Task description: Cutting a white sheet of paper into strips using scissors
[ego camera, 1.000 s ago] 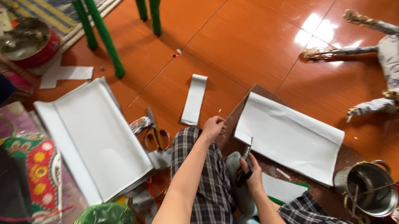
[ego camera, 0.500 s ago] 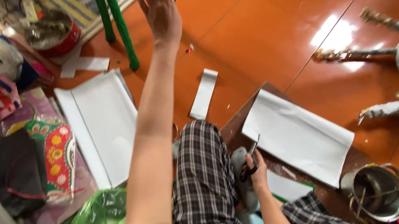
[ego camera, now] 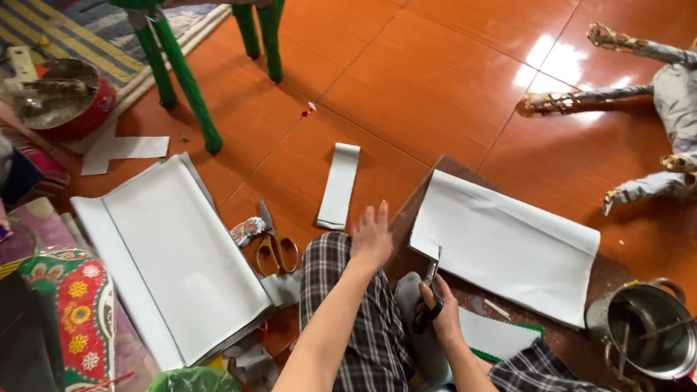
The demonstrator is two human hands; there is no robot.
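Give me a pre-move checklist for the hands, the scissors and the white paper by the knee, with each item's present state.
1. Right hand grips dark-handled scissors: ok.
2. Left hand empty, fingers spread above the knee: ok.
3. White sheet lies flat on the floor: ok, though its far edge curls.
4. Scissor blades open or shut: cannot tell.
5. Second pair, orange-handled scissors, lies apart from both hands: ok.
6. Left hand holding the sheet steady: not ok, it is off the paper.
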